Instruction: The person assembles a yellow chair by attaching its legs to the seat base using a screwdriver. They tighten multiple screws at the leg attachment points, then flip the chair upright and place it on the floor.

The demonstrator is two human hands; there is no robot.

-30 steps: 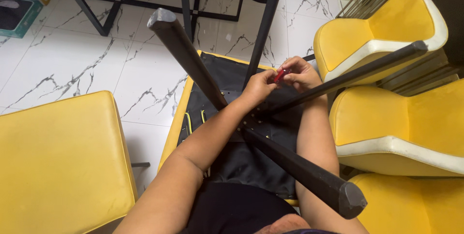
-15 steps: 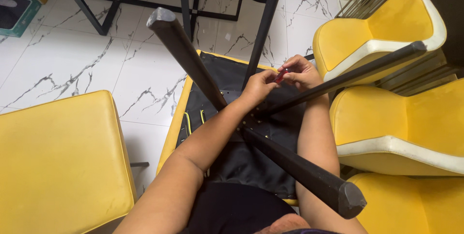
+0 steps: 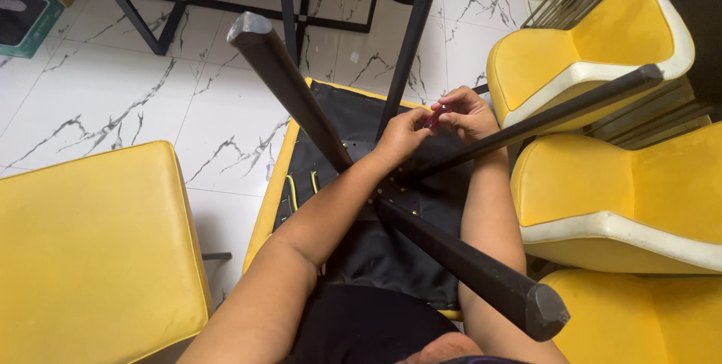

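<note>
- Right hand [image 3: 468,113] and left hand [image 3: 402,134] meet fingertip to fingertip, both pinching a small red tool [image 3: 434,116] above the black underside of an upturned chair [image 3: 353,176].
- Four black legs [image 3: 289,86] splay up around the hands.
- Yellow seats [image 3: 602,40] sit right, a yellow cushion [image 3: 90,244] left, on a marble floor [image 3: 113,93].

Both hands, left hand [image 3: 404,134] and right hand [image 3: 465,112], pinched a small red tool [image 3: 435,116] above the upturned chair [image 3: 353,183] with black legs [image 3: 289,86].
</note>
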